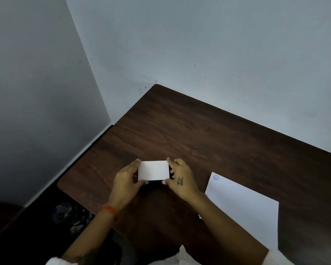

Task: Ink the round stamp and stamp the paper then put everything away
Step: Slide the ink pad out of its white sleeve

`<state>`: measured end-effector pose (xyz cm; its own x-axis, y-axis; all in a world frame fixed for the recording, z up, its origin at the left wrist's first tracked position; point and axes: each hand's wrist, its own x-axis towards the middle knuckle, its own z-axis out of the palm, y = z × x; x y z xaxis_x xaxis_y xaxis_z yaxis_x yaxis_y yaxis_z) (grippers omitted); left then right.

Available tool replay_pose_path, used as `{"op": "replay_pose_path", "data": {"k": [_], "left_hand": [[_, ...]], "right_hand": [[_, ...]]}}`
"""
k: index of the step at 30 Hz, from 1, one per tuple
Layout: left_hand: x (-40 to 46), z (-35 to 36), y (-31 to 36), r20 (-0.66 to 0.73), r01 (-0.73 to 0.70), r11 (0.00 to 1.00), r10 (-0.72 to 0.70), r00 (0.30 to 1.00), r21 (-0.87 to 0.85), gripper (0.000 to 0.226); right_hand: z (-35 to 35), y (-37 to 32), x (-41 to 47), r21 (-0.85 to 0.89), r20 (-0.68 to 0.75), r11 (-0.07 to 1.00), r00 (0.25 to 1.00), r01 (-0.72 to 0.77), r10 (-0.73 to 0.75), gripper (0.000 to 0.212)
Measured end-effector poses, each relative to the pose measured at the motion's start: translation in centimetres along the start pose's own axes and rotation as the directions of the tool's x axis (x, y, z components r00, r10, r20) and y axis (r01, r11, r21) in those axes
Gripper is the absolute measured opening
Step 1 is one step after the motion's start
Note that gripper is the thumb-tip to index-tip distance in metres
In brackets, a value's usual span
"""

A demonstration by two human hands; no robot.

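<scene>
A small white rectangular ink pad case [153, 170] sits on the dark wooden table [199, 134], lid shut, white top facing up. My left hand [126, 180] grips its left side and my right hand [180, 178] grips its right side, thumbs at the near edge. To the right lies a white sheet of paper [245, 211] with a faint blue round stamp mark [216, 177] near its far corner. The round stamp itself is not in sight.
The table stands in a corner, with pale walls [199, 44] close behind and to the left. Its left edge runs diagonally past my left wrist, which wears an orange band [109, 210]. Dark floor with a bundle of something lies below left.
</scene>
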<state>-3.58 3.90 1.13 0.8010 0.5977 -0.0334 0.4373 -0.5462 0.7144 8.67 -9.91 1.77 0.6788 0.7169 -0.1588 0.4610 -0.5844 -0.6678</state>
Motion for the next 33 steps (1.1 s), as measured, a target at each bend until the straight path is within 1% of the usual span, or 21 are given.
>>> {"op": "replay_pose_path", "data": {"k": [6,11,16,20,22,24,26,28,30,32,33], "left_hand": [[-2.4,-0.7,-2.5,-0.017,0.116,0.993,-0.116,0.993,0.001,0.072],[-3.2,-0.3,-3.1,0.002,0.176,0.984,-0.176,0.984,0.012,0.071],[-3.5,0.1,-3.7,0.021,0.171,0.984,-0.172,0.985,0.042,0.072],[-3.3,0.1,-3.9,0.05,0.174,0.981,-0.178,0.983,0.086,0.074],[-3.3,0.0,-3.5,0.033,0.152,0.981,-0.157,0.987,0.123,0.076],[-3.3,-0.1,-2.6,-0.016,0.119,0.985,-0.117,0.993,0.127,0.075],[-3.0,0.0,-1.1,-0.037,0.067,0.993,-0.064,0.997,0.101,0.075],[-2.8,0.5,0.6,-0.007,0.001,0.998,0.0,1.0,0.059,0.076],[-2.5,1.4,2.4,0.045,-0.071,0.997,0.071,0.996,-0.001,0.077],[-2.4,2.8,3.9,0.092,-0.137,0.99,0.14,0.986,-0.043,0.077],[-2.4,3.6,4.5,0.122,-0.157,0.986,0.162,0.979,-0.046,0.077]], "right_hand": [[2.8,-1.4,-0.1,-0.009,0.111,0.999,0.993,0.034,-0.032,0.075],[3.8,-1.3,-0.4,-0.071,0.151,0.996,0.988,0.056,-0.045,0.072],[4.1,-0.9,-0.9,-0.086,0.141,0.992,0.986,0.097,-0.084,0.067],[4.1,-0.8,-1.1,-0.045,0.129,0.993,0.987,0.106,-0.099,0.062],[3.8,-0.9,-1.1,-0.017,0.12,0.994,0.987,0.108,-0.105,0.063],[3.0,-1.1,-1.3,0.025,0.08,0.994,0.991,0.107,-0.109,0.063],[1.8,-1.1,-1.6,0.069,0.007,0.991,0.993,0.115,-0.116,0.063],[0.3,-1.0,-2.1,0.103,-0.092,0.987,0.989,0.125,-0.116,0.061],[-1.3,-0.5,-2.8,0.136,-0.199,0.985,0.977,0.11,-0.082,0.058],[-2.6,0.3,-3.7,0.14,-0.267,0.988,0.963,0.069,-0.029,0.055],[-3.0,0.8,-4.2,0.138,-0.279,0.99,0.96,0.04,0.0,0.053]]}}
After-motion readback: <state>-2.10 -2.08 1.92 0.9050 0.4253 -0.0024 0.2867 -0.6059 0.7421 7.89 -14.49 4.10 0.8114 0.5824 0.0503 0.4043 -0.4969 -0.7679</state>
